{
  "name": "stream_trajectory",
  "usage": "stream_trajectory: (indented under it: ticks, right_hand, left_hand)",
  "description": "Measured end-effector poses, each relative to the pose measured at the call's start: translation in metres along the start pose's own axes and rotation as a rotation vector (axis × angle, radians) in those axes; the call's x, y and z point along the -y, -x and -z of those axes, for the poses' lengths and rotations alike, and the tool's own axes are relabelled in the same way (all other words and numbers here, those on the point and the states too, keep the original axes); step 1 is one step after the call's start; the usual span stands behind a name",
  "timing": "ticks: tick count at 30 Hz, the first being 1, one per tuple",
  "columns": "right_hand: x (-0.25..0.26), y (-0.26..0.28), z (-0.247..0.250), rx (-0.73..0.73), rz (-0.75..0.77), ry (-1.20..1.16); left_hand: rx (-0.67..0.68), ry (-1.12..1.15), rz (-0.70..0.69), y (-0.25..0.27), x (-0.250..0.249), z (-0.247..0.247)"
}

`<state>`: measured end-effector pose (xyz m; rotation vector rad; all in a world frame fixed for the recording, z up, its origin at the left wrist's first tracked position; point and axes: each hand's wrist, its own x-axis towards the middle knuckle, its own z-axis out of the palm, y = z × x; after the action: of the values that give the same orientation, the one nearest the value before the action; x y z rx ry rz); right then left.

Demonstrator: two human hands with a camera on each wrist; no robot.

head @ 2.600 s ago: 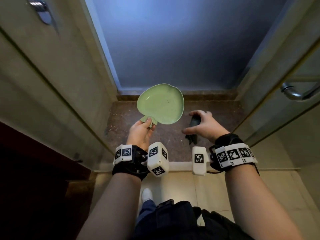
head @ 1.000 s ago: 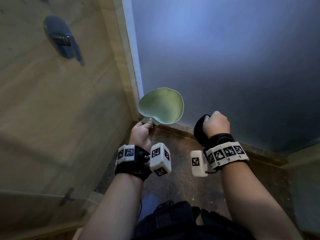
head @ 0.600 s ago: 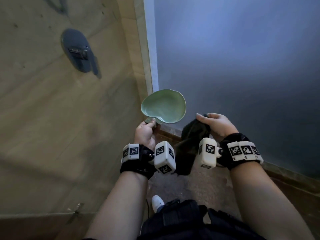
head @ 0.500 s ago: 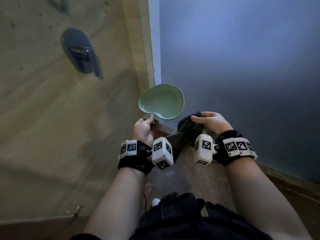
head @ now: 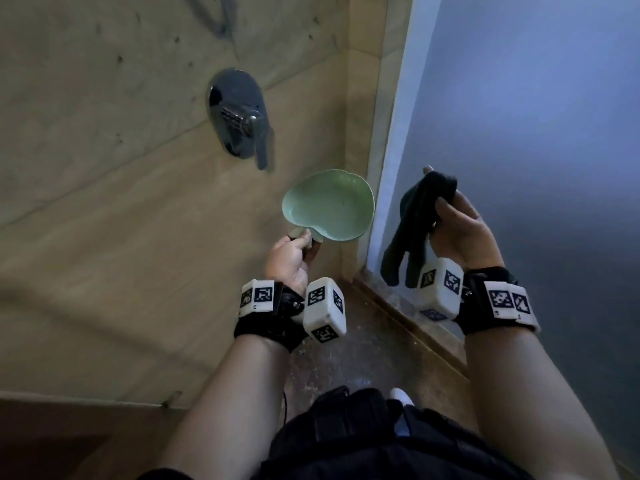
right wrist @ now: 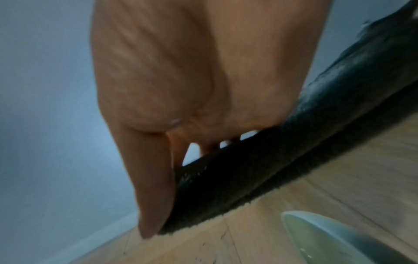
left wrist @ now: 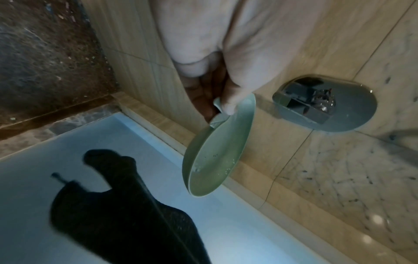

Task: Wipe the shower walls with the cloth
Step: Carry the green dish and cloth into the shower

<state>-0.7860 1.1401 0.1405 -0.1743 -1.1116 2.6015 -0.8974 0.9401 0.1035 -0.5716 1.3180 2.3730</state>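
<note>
My right hand (head: 450,216) holds a dark cloth (head: 415,223) in front of the frosted glass wall (head: 536,133); the cloth hangs down from my thumb and fingers. In the right wrist view my thumb lies against the cloth (right wrist: 282,142). My left hand (head: 294,251) pinches the small handle of a pale green dish (head: 329,206), held near the corner by the beige tiled wall (head: 121,202). The left wrist view shows water drops in the dish (left wrist: 217,157) and the cloth (left wrist: 126,214) as a dark shape.
A chrome shower valve with a lever (head: 242,119) sticks out of the tiled wall, up and left of the dish. A stone sill (head: 398,313) runs along the foot of the glass. The dark speckled floor (head: 346,362) lies below.
The view has swung left and up towards the tiled wall. My right hand has lifted the cloth higher and away from the dish, now hanging before the glass. The left hand keeps the dish.
</note>
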Motion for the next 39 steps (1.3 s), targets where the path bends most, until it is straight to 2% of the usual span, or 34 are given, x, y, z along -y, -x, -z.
stream_trajectory:
  ticks: [4,9,11,14,19,22,28,35,39]
  right_hand:
    - [0.024,-0.043,-0.003,0.216,-0.027,0.202]
    - [0.032,-0.077,-0.013,0.467,-0.189,0.389]
    - [0.03,-0.086,-0.011,0.516,-0.252,0.501]
    - [0.027,-0.1,-0.011,0.564,-0.337,0.78]
    - [0.014,-0.104,-0.029,0.828,-0.323,1.289]
    - [0.004,-0.098,-0.045,0.896,-0.361,1.509]
    - [-0.026,-0.076,-0.075,0.996,-0.368,1.65]
    - [-0.061,-0.049,-0.095,1.111,-0.469,1.747]
    - [-0.073,-0.035,-0.108,1.126,-0.488,1.77]
  left_hand:
    - [-0.091,0.059,-0.039,-0.004,0.0,-0.007]
    - [-0.169,0.172,-0.076,0.002,0.015,-0.019]
    - [-0.224,0.213,-0.096,0.006,0.023,-0.02]
    - [-0.31,0.252,-0.134,0.018,0.03,-0.02]
    - [-0.405,0.257,-0.209,0.035,0.04,-0.012]
    - [-0.418,0.252,-0.257,0.043,0.044,-0.004]
    - [-0.468,0.194,-0.288,0.054,0.045,0.015]
    - [-0.46,0.075,-0.283,0.071,0.039,0.049]
    - [-0.427,0.03,-0.253,0.08,0.037,0.064]
